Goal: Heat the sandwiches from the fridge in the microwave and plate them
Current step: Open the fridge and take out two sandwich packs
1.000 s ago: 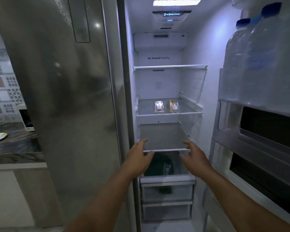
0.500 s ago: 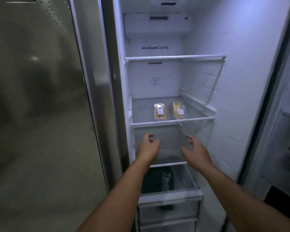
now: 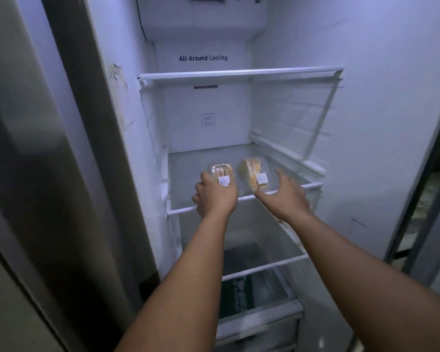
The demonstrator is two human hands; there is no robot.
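Nearest, two bare forearms reach up into an open white-walled fridge (image 3: 366,97). Below them, a dark green printed package (image 3: 236,295) lies in a clear lower drawer. On the middle glass shelf with a white front rim (image 3: 313,185), the left hand (image 3: 215,196) grips the left clear-wrapped sandwich (image 3: 220,171), its fingers curled round the near end of the pack, beside a small white label. The right hand (image 3: 286,195) is spread, fingers straight, thumb touching the near edge of the right clear-wrapped sandwich (image 3: 254,175); that pack shows pale yellow bread and its own white label. The two packs lie side by side, just apart. Farther back, the wall reads "All-Around Cooling".
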